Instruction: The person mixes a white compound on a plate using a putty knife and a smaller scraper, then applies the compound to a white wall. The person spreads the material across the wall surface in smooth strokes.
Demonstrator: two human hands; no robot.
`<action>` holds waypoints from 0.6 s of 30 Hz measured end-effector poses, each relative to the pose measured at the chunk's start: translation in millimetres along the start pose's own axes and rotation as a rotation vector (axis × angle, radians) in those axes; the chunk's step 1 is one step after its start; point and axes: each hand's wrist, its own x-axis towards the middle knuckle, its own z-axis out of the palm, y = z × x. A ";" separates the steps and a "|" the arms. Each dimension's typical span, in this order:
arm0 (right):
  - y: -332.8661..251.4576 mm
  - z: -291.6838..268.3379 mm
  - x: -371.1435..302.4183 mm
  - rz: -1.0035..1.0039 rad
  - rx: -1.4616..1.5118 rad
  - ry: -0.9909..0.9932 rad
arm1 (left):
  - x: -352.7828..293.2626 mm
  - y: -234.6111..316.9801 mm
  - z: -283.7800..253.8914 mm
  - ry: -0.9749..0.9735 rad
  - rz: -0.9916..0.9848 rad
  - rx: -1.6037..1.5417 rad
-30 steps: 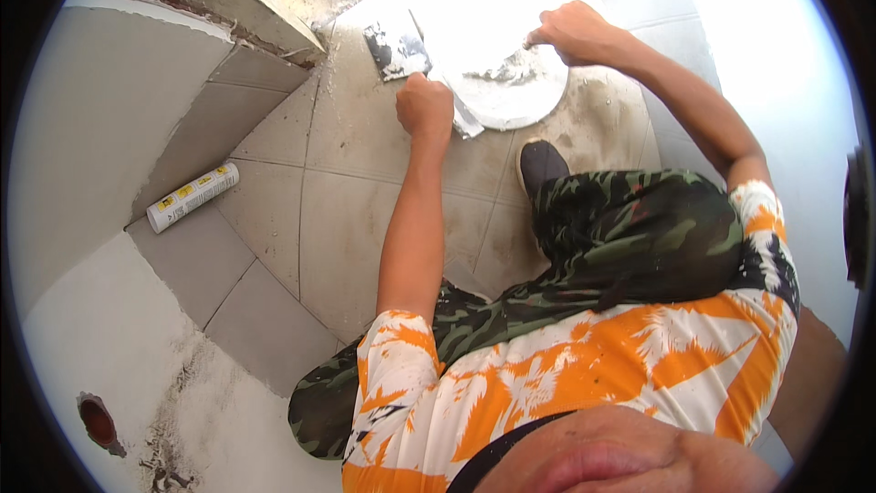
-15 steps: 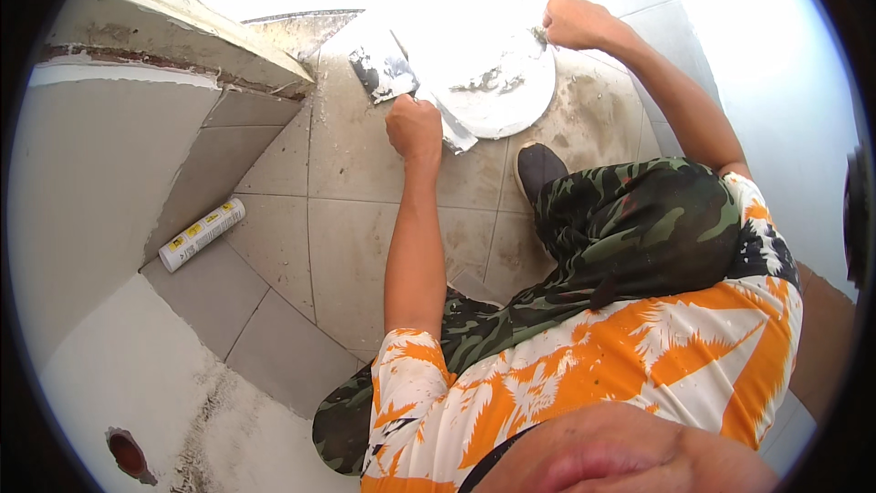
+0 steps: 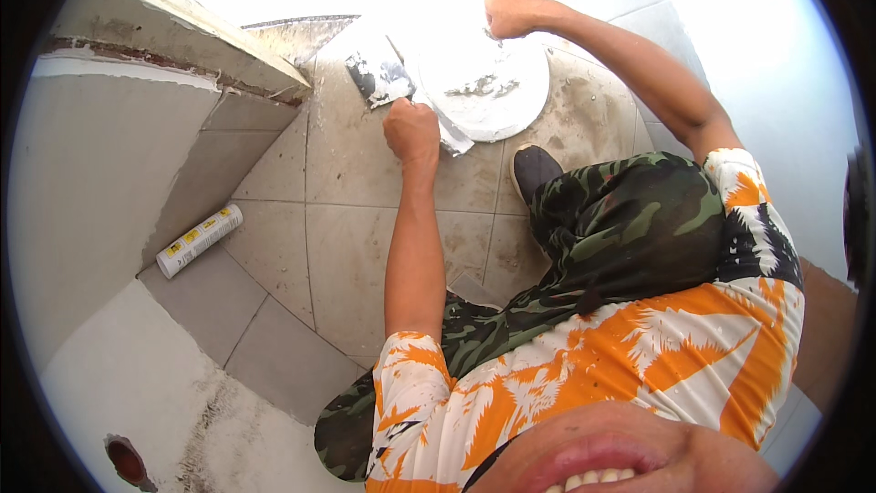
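Clock reference: centre of the head view; 12 o'clock points away from my body.

1. Floor: grey-beige square ceramic tiles (image 3: 356, 164), dusty and stained, support the work area.
2. Vessel: a round white vessel (image 3: 525, 119) stands between 12 and 1 o'clock, containing white, grey-streaked paste (image 3: 484, 85). Glare hides its far rim.
3. Cartridge: a white cylindrical cartridge with yellow label patches (image 3: 199, 240) lies at 9 o'clock, well apart from both hands.
4. Blade: a flat dark-grey blade smeared with white (image 3: 379, 78) is at 11 o'clock, beside the vessel.
5. Left hand: my left hand (image 3: 412, 131) is clenched around the blade's near end; its position is essentially unchanged.
6. Right hand: my right hand (image 3: 516, 14) has shifted from the vessel's 1-to-2 o'clock side toward its 12 o'clock. Fingers are curled tight; I cannot tell what they hold. Judgement: the working point is now across the vessel's far side, while the left side serves as a steady station.
7. Strip: a pale flat strip (image 3: 456, 140) juts out beside my left hand at 12 o'clock; its connection to the blade cannot be determined.
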 end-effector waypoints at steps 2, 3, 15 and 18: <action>-3.3 -16.7 -8.7 -0.029 -0.084 -0.061 | -0.6 0.2 -1.3 0.022 -0.002 -0.011; -3.9 -22.2 -12.6 -0.043 -0.123 -0.090 | 0.0 -1.3 -0.6 0.011 -0.012 -0.008; -29.0 10.9 -8.9 -0.265 -0.406 0.152 | -0.3 -4.3 5.7 0.079 0.032 -0.030; -16.2 19.7 -27.7 -0.489 -0.495 0.154 | -0.2 -0.5 5.0 0.045 0.020 -0.024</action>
